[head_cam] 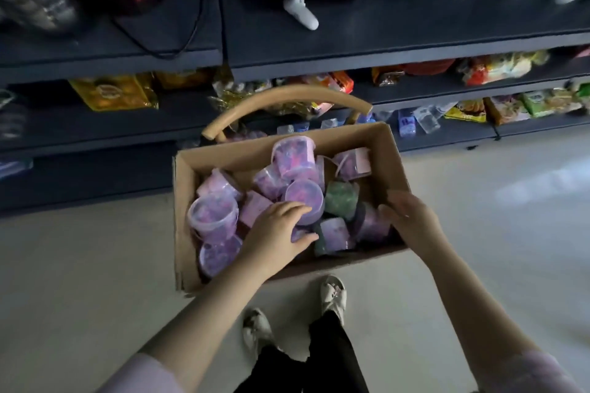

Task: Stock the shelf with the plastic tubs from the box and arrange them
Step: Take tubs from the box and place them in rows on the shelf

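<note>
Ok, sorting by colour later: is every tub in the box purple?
No, a green tub lies among the purple tubs near the middle of the box.

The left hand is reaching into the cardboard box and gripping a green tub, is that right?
Not quite. In the head view the left hand reaches into the cardboard box but grips a purple tub; the green tub lies beside it.

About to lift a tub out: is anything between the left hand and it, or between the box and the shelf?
Nothing at the hand: the left hand holds the purple tub directly. Towards the shelf, the chair back arches just behind the box, and a white controller lies on the shelf.
</note>
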